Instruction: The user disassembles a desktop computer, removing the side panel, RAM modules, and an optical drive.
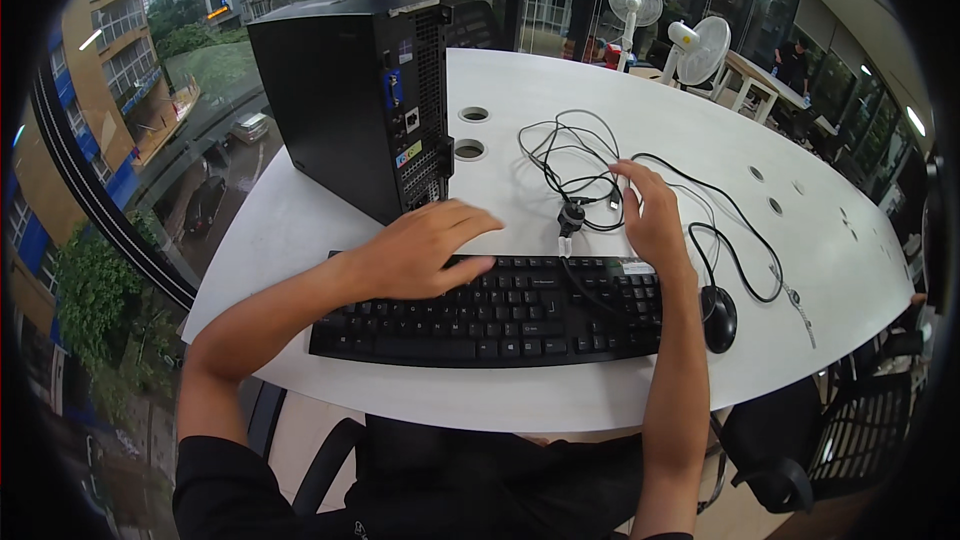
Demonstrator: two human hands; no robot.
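Note:
My left hand [425, 248] hovers over the upper left part of a black keyboard [500, 315], palm down, with its fingers stretched and the thumb apart. Nothing is in it. Beside a loose tangle of thin dark cables [548, 168], my right hand [652, 215] is half curled, thumb and fingers apart; whether its fingertips touch a cable I cannot tell. A black plug [570, 218] with a pale end lies just above the keyboard. Behind my left hand stands a black desktop computer tower [320, 90], its port side turned towards the cables.
A black mouse [718, 320] lies right of my forearm, its cord curving behind it. Farther right is a small metal chain [798, 312]. Round cable holes [470, 149] pierce the white table [640, 395]. Office chairs [850, 430] stand at right; white fans [700, 48] are behind.

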